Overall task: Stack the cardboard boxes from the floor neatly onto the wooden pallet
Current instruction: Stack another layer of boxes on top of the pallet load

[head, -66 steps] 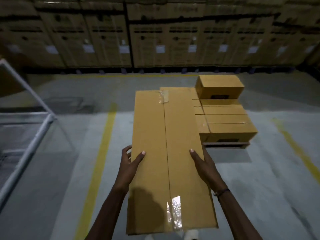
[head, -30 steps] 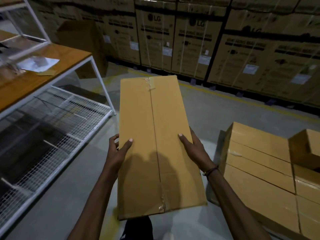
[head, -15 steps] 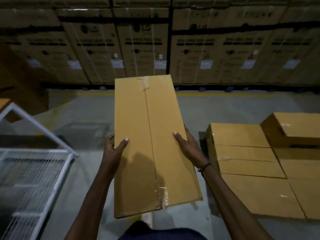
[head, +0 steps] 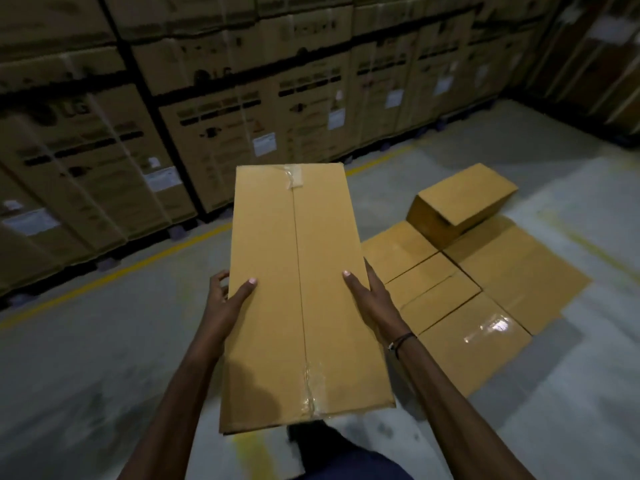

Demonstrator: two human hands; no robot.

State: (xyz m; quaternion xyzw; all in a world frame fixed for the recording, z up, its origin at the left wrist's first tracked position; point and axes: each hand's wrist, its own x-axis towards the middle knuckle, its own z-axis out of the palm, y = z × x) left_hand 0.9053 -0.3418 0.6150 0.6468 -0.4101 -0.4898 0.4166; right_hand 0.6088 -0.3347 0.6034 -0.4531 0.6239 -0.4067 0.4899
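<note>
Nearest is the long box [head: 298, 292], carried flat at about waist height with its taped seam running away from the person. The left hand [head: 225, 299] clamps its left edge, thumb lying on top and fingers curled under the side; the right hand [head: 369, 296] does the same on the right edge, thumb on top, the rest of its fingers hidden beneath. Both grip around the middle of its length, which looks like the sensible place: the box stays level, neither end dipping. It seems stiff and fairly light (nothing sags, and the hold looks easy), though the smooth card and glossy tape could be slippery, so fingers under the bottom matter more than squeeze.

Farther off to the right sits the stack [head: 478, 292], a flat layer of boxes hiding the pallet beneath, with one small box [head: 460, 206] on its far side. Beyond, cartons [head: 214, 126] line the wall.
</note>
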